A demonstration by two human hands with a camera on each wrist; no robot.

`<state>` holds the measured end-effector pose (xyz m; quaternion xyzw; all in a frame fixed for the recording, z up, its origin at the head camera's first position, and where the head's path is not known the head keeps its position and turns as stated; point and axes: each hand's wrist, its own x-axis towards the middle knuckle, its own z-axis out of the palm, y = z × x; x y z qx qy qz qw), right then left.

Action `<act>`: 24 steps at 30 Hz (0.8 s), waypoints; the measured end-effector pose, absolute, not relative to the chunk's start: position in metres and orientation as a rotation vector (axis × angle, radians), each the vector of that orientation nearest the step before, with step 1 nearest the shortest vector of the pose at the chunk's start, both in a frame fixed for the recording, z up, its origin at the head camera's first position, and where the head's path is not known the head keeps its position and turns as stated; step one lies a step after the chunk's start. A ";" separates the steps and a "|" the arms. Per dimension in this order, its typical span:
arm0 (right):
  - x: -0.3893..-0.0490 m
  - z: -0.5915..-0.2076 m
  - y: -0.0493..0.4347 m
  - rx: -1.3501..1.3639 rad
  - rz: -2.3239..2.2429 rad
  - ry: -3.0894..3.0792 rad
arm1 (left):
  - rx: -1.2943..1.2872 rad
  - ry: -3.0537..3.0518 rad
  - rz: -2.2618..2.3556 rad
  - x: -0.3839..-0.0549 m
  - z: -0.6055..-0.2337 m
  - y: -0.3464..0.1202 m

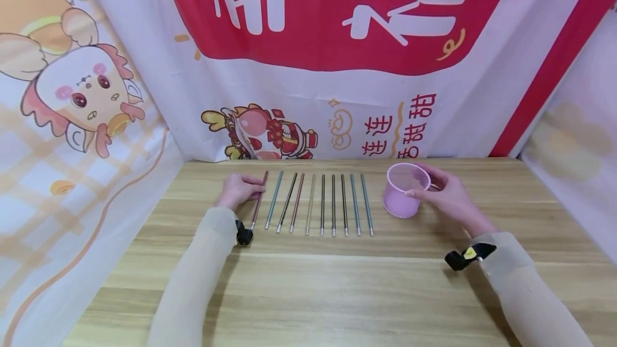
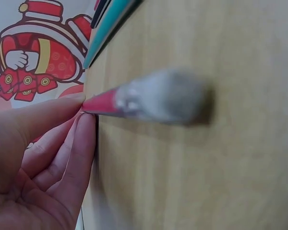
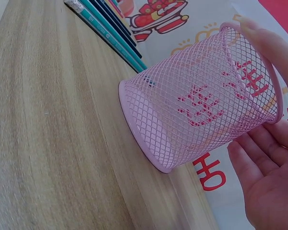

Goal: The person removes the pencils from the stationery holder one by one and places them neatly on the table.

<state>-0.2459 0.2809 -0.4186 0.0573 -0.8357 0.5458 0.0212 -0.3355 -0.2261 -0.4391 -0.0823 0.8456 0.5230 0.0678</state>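
Observation:
At the left end of a row of pencils, my left hand (image 1: 237, 190) pinches a dark red pencil (image 1: 257, 209) between thumb and fingers. In the left wrist view this pencil's blurred eraser end (image 2: 168, 96) points toward the camera. My right hand (image 1: 450, 197) holds a pink mesh pen holder (image 1: 401, 203) by its right side, thumb at the rim. The right wrist view shows the holder's mesh wall (image 3: 182, 105), and no pencils are seen inside. It appears upright on the table.
Several more pencils, including a blue one (image 1: 273, 201) and a black one (image 1: 333, 205), lie side by side on the wooden table (image 1: 337, 293), eraser ends toward me. A printed cloth (image 1: 337, 84) hangs behind the table, with more cloth at both sides.

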 end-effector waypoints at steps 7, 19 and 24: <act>-0.248 -0.420 0.280 0.213 1.705 -2.565 | -0.258 2.592 1.511 -0.336 -0.439 -0.226; -0.247 -0.422 0.281 0.208 1.743 -2.548 | -0.241 2.625 1.443 -0.335 -0.440 -0.225; -0.248 -0.427 0.280 0.182 1.772 -2.523 | -0.242 2.617 1.462 -0.335 -0.441 -0.226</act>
